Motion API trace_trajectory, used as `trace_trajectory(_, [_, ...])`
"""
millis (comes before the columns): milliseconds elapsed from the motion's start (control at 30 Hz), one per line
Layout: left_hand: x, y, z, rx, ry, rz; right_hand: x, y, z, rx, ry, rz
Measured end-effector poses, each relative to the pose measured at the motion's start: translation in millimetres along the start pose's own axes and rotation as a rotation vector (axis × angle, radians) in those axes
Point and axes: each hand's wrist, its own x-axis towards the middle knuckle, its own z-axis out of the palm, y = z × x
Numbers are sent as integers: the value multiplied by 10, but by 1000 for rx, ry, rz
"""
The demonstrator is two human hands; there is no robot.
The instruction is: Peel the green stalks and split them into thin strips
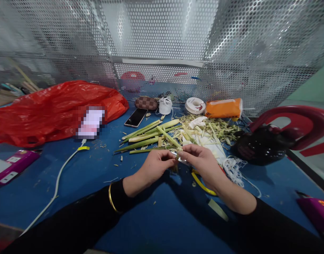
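Before you, a perforated metal wall (162, 31) with bright streaks (120, 26) backs your blue table (98, 201); a pale green surface (313, 84) shows beyond, right.

1. One head-worn camera is looking forward and down from above the near side of the table (87, 176).
2. It is sitting close to the table, with the left hand (155, 165) and right hand (202, 164) showing over the table's middle.
3. It is facing the metal mesh (162, 28) behind the table.

Yellow-green stalks (144, 137) on blue table (91, 169)
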Motion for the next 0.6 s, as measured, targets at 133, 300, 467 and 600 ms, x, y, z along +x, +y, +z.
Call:
trace_trajectory(133, [-9, 1, 10, 47, -31, -29, -11, 24, -4, 3, -50, 42])
trace_trajectory(300, [-16, 10, 27, -33, -31, -89, 5, 15, -26, 32, -17, 34])
trace_trajectory(467, [-25, 10, 34, -61, -37, -121, 8, -22, -39, 49, -12, 40])
trace_trajectory(600, [-19, 36, 36, -60, -9, -133, 25, -23, -89, -27, -121, 31])
